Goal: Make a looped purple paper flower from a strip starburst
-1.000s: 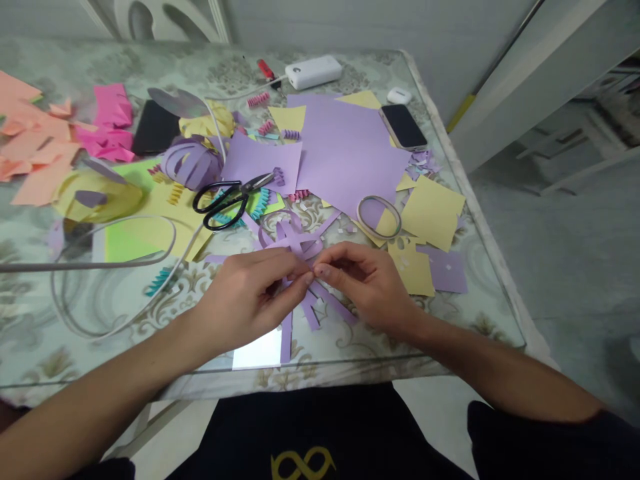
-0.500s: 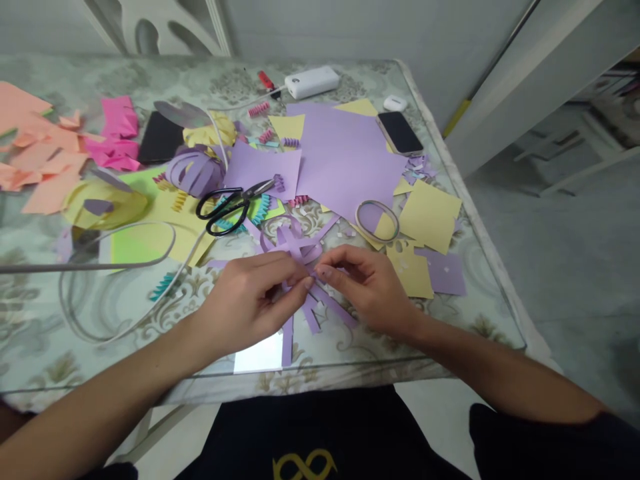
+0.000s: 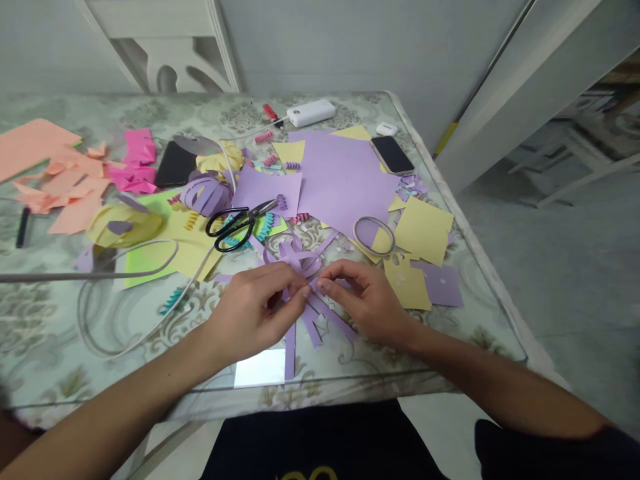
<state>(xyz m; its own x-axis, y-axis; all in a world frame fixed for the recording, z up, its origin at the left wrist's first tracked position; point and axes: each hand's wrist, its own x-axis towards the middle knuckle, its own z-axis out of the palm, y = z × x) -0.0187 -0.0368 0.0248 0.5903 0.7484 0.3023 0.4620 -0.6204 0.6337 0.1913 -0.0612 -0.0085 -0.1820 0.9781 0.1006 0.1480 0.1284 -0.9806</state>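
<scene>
Purple paper strips [image 3: 327,317] radiate from a shared middle on the glass-topped table, some curled up into loops. My left hand [image 3: 265,303] pinches one of the strips near that middle between thumb and forefinger. Close beside it, my right hand [image 3: 367,300] is closed in a pinch at the same strips, its fingertips almost meeting the left ones. The exact piece between the fingers is partly hidden. Black-handled scissors [image 3: 240,223] lie beyond my left hand. A roll of tape [image 3: 374,236] lies past my right hand.
Purple sheets [image 3: 343,180] and yellow paper squares [image 3: 425,230] cover the far right, with a phone [image 3: 393,155] and a white power bank [image 3: 311,113]. A white cable [image 3: 145,333] loops at left near a yellow paper ball [image 3: 125,225]. Peach paper [image 3: 40,147] lies farther left.
The view has tilted up slightly, so the table sits lower in the picture. Both hands stay pinched at the strips, with hardly any movement against the paper.
</scene>
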